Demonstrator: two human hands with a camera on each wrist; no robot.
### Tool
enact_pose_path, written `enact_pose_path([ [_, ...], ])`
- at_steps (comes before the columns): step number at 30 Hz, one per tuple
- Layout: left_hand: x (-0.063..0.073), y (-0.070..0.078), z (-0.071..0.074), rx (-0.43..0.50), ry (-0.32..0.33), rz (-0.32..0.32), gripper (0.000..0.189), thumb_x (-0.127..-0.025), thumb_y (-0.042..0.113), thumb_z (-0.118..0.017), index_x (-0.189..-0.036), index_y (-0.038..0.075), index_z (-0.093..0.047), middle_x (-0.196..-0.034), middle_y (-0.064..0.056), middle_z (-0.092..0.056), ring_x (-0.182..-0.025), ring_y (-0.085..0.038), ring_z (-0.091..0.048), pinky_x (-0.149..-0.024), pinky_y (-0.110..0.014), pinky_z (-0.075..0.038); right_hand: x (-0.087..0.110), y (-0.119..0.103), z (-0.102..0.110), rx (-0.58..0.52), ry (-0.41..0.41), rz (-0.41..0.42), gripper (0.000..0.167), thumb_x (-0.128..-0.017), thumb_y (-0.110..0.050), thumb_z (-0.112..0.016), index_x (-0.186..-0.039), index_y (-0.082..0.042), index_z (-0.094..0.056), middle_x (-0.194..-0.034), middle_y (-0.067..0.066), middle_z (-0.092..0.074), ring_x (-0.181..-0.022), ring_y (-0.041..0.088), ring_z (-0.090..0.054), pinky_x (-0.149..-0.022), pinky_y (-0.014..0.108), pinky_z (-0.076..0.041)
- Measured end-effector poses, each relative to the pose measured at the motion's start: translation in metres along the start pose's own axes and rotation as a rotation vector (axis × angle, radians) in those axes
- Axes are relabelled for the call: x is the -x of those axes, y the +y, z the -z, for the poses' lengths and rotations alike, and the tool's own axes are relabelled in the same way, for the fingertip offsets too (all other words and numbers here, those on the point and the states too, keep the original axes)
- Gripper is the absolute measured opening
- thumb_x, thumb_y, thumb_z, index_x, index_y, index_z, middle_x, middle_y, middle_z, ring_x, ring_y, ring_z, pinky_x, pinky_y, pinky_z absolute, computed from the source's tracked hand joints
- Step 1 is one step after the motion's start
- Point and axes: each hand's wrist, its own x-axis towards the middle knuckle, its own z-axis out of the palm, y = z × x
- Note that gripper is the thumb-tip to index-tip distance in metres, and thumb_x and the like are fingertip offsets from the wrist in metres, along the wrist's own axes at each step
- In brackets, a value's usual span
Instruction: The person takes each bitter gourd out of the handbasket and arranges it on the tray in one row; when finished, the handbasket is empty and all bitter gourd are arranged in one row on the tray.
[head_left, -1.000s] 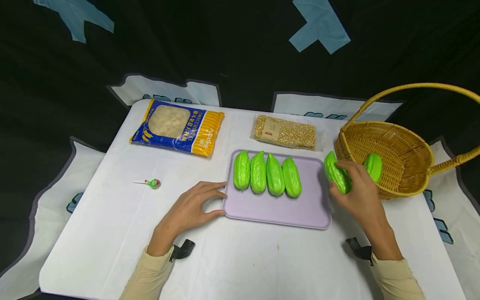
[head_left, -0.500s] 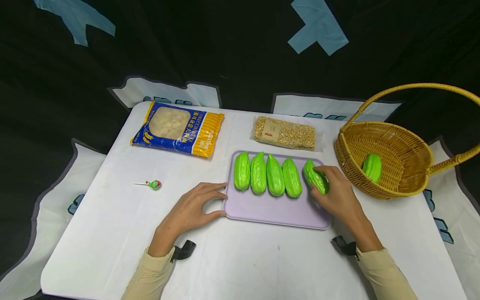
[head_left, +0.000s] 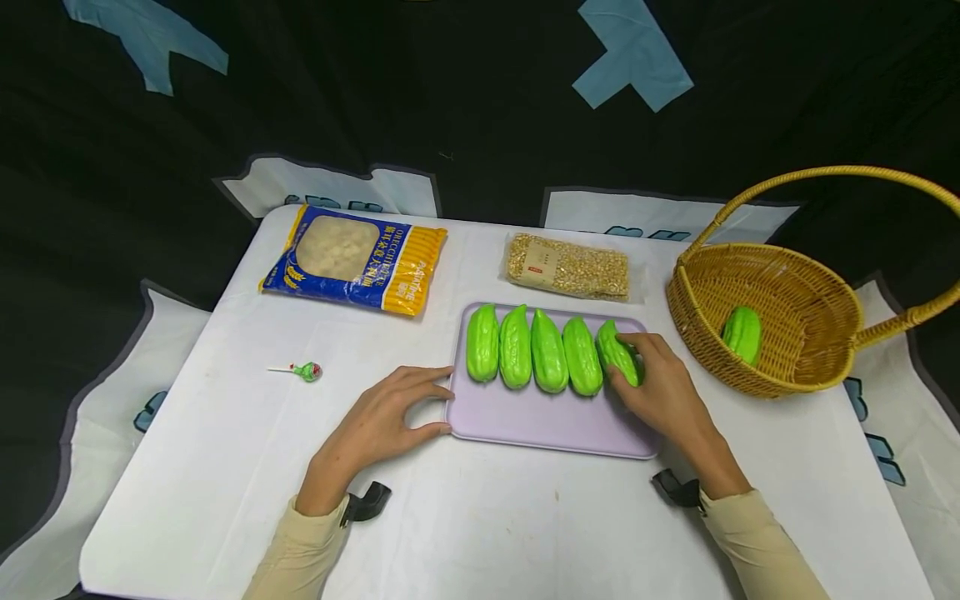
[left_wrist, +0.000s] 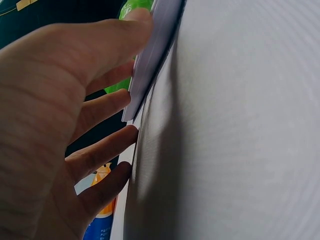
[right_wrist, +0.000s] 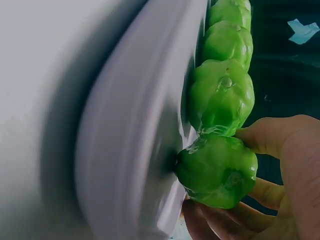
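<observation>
My right hand (head_left: pixel 666 393) grips a bright green, ribbed bitter melon (head_left: pixel 615 352) at the right end of a row on a lavender tray (head_left: pixel 551 427). In the right wrist view, thumb and fingers hold this bitter melon (right_wrist: pixel 217 172) from opposite sides, and it touches its neighbour (right_wrist: pixel 222 95). Several like bitter melons (head_left: pixel 549 354) lie side by side to its left, stems away from me. Relaxed and spread, my left hand (head_left: pixel 378 418) rests its fingertips against the tray's left edge; the left wrist view shows the thumb and fingers at the tray's side (left_wrist: pixel 155 55).
To the right stands a wicker basket (head_left: pixel 693 333) with a tall handle and one bitter melon (head_left: pixel 742 335) inside. A blue and yellow pasta bag (head_left: pixel 356 258) lies back left, a packet of grain (head_left: pixel 570 265) behind the tray. A lollipop (head_left: pixel 306 371) lies on the left.
My right hand has carried a bitter melon left from beside the basket onto the tray and up against the row. The left hand has stayed at the tray's edge.
</observation>
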Motion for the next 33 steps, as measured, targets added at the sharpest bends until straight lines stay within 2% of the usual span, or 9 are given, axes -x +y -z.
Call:
enact_pose_path([
  [7,0.0002,0.0001,0.0001,0.002,0.000,-0.002,0.043,-0.089,0.042,-0.090,-0.124,0.021,-0.079,-0.156,0.004,-0.061,-0.140,-0.019,-0.058,-0.121,-0.040,-0.047,0.0014,-0.0018,-0.0001,0.001,-0.014,0.003,0.054,-0.101,-0.024,-0.077,-0.145,0.003,-0.060,-0.140,0.025,-0.063,-0.130,0.047,-0.062,-0.105,0.066,-0.053],
  [12,0.0006,0.0000,0.0002,0.010,0.011,-0.013,0.043,-0.088,0.041,-0.090,-0.124,0.021,-0.079,-0.156,0.003,-0.061,-0.140,-0.019,-0.058,-0.120,-0.040,-0.047,0.0027,-0.0020,-0.0001,-0.008,-0.008,0.019,0.051,-0.103,-0.023,-0.075,-0.144,0.003,-0.061,-0.140,0.025,-0.063,-0.131,0.046,-0.061,-0.107,0.066,-0.052],
  [20,0.0007,-0.0002,0.0001,0.012,0.009,-0.011,0.043,-0.089,0.041,-0.090,-0.124,0.021,-0.079,-0.156,0.003,-0.061,-0.140,-0.020,-0.058,-0.120,-0.040,-0.047,0.0043,-0.0045,-0.0001,-0.020,-0.027,0.010,0.051,-0.104,-0.023,-0.073,-0.146,0.002,-0.060,-0.141,0.024,-0.062,-0.121,0.043,-0.066,-0.096,0.062,-0.059],
  [30,0.0006,-0.0014,-0.0006,0.015,0.014,-0.009,0.042,-0.089,0.041,-0.090,-0.124,0.020,-0.078,-0.156,0.004,-0.061,-0.140,-0.019,-0.058,-0.120,-0.039,-0.048,0.0064,-0.0059,0.0000,-0.026,-0.029,0.018,0.049,-0.105,-0.023,-0.073,-0.145,0.002,-0.061,-0.141,0.025,-0.062,-0.127,0.044,-0.063,-0.102,0.064,-0.056],
  [33,0.0002,-0.0003,-0.0004,0.014,0.012,-0.005,0.042,-0.089,0.041,-0.090,-0.124,0.021,-0.078,-0.156,0.004,-0.061,-0.141,-0.019,-0.058,-0.120,-0.040,-0.048,0.0073,-0.0053,0.0049,-0.031,-0.027,0.011,0.049,-0.105,-0.024,-0.072,-0.146,0.001,-0.060,-0.141,0.024,-0.062,-0.119,0.043,-0.068,-0.098,0.062,-0.059],
])
